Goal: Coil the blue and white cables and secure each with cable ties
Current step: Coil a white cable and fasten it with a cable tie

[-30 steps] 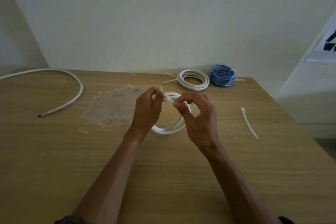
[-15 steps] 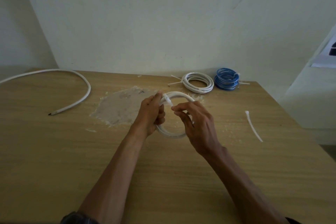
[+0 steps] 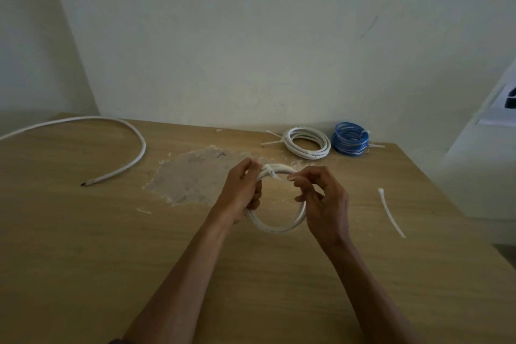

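At the centre of the frame we see the white coil (image 3: 279, 227) held over the table (image 3: 83, 260). The left hand (image 3: 240, 195) curls its fingers round the coil's left side, beside the cable tie (image 3: 272, 173) at its top. The right hand (image 3: 324, 204) pinches the tie's tail between thumb and forefinger, its other fingers loosely bent. We judge slack to be the risk: if the left grip eases during the pull, the loops could spring apart, or the tail could slip from the pinch.

white coil (image 3: 279, 228) now shows its full ring (earlier a narrow oval); left grip (image 3: 240, 195) slid lower on it.
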Available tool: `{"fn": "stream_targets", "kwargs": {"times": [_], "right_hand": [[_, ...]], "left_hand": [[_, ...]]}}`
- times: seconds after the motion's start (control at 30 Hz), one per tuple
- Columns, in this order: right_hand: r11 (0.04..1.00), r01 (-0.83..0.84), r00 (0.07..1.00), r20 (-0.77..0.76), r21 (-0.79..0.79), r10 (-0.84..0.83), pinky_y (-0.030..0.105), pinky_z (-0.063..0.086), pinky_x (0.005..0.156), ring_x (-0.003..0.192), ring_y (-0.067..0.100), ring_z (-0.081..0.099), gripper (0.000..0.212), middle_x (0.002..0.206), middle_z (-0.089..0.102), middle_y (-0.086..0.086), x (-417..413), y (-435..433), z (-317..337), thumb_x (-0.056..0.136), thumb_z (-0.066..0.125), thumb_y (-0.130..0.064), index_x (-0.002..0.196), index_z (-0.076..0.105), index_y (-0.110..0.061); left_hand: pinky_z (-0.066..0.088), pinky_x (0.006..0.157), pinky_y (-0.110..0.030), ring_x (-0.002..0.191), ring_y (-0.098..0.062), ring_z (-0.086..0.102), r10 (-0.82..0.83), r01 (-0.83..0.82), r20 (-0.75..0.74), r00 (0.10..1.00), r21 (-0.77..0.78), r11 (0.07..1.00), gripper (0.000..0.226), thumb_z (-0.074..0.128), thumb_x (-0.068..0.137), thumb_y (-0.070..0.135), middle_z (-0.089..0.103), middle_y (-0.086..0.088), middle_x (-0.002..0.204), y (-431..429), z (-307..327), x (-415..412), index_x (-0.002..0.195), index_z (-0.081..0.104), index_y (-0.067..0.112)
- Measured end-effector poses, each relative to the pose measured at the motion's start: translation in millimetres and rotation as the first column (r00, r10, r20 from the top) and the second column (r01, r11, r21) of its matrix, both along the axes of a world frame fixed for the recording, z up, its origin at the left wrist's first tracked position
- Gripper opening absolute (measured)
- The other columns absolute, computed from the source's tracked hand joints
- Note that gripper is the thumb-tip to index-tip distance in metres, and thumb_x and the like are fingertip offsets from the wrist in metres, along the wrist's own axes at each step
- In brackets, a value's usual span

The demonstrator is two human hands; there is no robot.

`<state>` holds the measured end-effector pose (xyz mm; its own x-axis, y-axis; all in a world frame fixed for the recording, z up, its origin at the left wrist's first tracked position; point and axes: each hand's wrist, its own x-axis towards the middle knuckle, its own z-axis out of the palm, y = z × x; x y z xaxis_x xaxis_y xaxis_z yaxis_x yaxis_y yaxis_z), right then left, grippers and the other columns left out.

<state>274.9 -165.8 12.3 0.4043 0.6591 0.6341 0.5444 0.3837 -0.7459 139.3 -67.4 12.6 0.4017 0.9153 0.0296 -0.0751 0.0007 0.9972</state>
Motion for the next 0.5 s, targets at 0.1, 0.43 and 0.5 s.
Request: {"fn": "stream_targets", "kwargs": {"times": [0.1, 0.43, 0.5], "right_hand": [[0.998, 0.015, 0.976, 0.214, 0.065, -0.029, 0.035, 0.059, 0.062, 0.079, 0.012, 0.069, 0.006, 0.093, 0.072, -0.005, -5.0, 1.0, 8.6, 0.096, 0.065, -0.009, 0.098, 0.07, -0.01], [0.996, -0.026, 0.942, 0.335, 0.087, -0.005, 0.016, 0.054, 0.079, 0.093, 0.002, 0.069, 0.013, 0.101, 0.073, -0.002, -15.7, -13.8, -6.1, 0.096, 0.062, -0.01, 0.105, 0.07, -0.006], [0.996, -0.007, 0.922, 0.387, 0.085, -0.026, 0.013, 0.051, 0.078, 0.09, 0.005, 0.067, 0.013, 0.099, 0.072, -0.001, -15.6, -14.3, -7.3, 0.095, 0.061, -0.01, 0.105, 0.07, -0.007]], "left_hand": [[0.038, 0.052, -0.032, 0.051, -0.009, 0.046, 0.169, -0.05, -0.235, 0.957, 0.442, 0.895, 0.031, 0.043, 0.107, 0.033, 0.055, 0.004, 0.065, -0.8, -7.8, 9.2, 0.089, 0.059, 0.014], [0.023, 0.043, -0.021, 0.043, -0.01, 0.025, -0.015, 0.028, 0.129, 0.992, -0.099, 0.995, 0.025, 0.048, 0.106, 0.036, 0.033, 0.006, 0.051, 1.6, -2.0, -0.7, 0.095, 0.057, 0.015], [0.02, 0.041, -0.019, 0.042, -0.008, 0.021, -0.034, 0.069, 0.19, 0.981, -0.18, 0.981, 0.022, 0.047, 0.107, 0.033, 0.029, 0.006, 0.052, 2.0, 1.8, -1.1, 0.094, 0.054, 0.016]]}}
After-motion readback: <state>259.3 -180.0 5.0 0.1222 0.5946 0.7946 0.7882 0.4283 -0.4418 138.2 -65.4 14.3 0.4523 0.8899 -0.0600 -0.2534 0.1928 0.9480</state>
